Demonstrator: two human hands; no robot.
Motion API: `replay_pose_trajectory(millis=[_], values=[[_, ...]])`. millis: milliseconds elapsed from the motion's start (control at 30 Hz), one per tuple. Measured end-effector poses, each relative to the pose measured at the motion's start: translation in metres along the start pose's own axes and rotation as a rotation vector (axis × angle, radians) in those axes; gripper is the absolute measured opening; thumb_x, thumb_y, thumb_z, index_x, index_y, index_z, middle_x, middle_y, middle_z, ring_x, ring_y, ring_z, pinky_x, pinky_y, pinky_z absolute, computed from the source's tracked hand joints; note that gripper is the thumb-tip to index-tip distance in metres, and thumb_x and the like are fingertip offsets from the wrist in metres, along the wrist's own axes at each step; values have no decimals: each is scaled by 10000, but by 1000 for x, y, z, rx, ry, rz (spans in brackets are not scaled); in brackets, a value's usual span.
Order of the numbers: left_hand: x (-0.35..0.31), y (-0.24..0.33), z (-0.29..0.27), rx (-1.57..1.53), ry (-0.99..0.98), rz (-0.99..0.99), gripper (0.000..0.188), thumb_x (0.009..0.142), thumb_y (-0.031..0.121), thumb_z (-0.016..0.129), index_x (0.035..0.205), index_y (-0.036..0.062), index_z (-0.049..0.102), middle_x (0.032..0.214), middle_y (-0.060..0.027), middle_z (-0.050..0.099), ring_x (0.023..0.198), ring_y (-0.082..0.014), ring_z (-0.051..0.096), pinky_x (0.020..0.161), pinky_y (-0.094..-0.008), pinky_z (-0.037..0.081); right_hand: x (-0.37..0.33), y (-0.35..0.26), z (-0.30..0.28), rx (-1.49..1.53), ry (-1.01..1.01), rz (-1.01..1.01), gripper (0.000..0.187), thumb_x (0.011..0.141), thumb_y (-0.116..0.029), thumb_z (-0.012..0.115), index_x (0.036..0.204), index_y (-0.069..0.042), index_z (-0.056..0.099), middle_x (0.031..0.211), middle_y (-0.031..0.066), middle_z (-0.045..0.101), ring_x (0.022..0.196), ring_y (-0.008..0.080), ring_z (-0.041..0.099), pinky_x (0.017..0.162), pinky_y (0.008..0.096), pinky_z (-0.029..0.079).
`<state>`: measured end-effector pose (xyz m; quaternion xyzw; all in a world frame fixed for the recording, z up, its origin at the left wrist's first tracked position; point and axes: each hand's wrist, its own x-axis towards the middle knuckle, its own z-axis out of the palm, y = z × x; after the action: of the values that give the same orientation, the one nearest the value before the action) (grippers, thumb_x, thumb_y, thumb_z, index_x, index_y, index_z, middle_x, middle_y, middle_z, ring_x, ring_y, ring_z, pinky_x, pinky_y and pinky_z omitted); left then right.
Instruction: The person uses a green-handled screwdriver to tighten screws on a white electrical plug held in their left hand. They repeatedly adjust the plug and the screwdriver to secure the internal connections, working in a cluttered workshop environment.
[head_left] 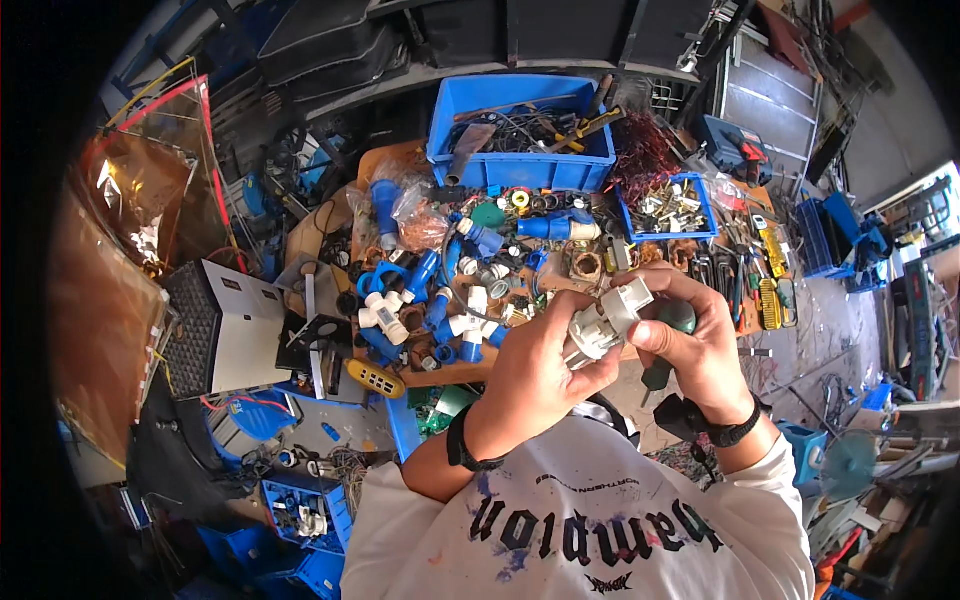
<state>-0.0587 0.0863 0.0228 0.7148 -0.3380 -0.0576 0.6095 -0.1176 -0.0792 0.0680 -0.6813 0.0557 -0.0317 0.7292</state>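
A white plastic connector part (607, 322), with a round body and prong-like pieces, is held in front of my chest at the table's near edge. My left hand (545, 350) is closed round its left side, fingers and thumb pressed on it. My right hand (705, 350) pinches its right side between thumb and forefinger. Tucked in that same hand is a dark green handle (677, 318), shaped like a screwdriver's; its working end is hidden. Just beyond my left hand lie white and blue industrial plug parts, including a white branching connector (384, 317).
A large blue bin (530, 172) of cables and tools stands at the back of the wooden table. A smaller blue tray (668, 237) holds metal pins. Pliers and screwdrivers (745, 275) lie at the right. A yellow remote-like box (375, 379) rests by the left front corner.
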Motion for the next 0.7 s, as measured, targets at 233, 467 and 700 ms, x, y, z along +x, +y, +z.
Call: replay_pose_trajectory(millis=[233, 467, 700], values=[[0, -5, 3, -18, 65, 3, 385, 722, 129, 760, 1018, 22, 538, 809, -160, 653, 729, -321, 674, 607, -360, 527, 0, 3, 2, 43, -14, 3, 354, 798, -129, 745, 1102, -5, 613, 1027, 24, 564, 689, 51, 542, 548, 188, 430], [3, -5, -6, 214, 39, 115, 410, 674, 110, 766, 1015, 39, 548, 827, -142, 631, 731, -335, 647, 615, -383, 514, 3, -13, -1, -329, -68, -22, 407, 762, -158, 787, 1103, -20, 614, 921, 1, 623, 748, 50, 548, 647, 214, 449], [3, -2, -4, 95, 13, 37, 372, 699, 124, 751, 1005, 41, 557, 833, -145, 641, 725, -332, 653, 613, -371, 515, 1, -15, -6, -98, -56, 98, 386, 773, -130, 770, 1116, -24, 628, 929, -6, 630, 722, 44, 531, 632, 205, 430]])
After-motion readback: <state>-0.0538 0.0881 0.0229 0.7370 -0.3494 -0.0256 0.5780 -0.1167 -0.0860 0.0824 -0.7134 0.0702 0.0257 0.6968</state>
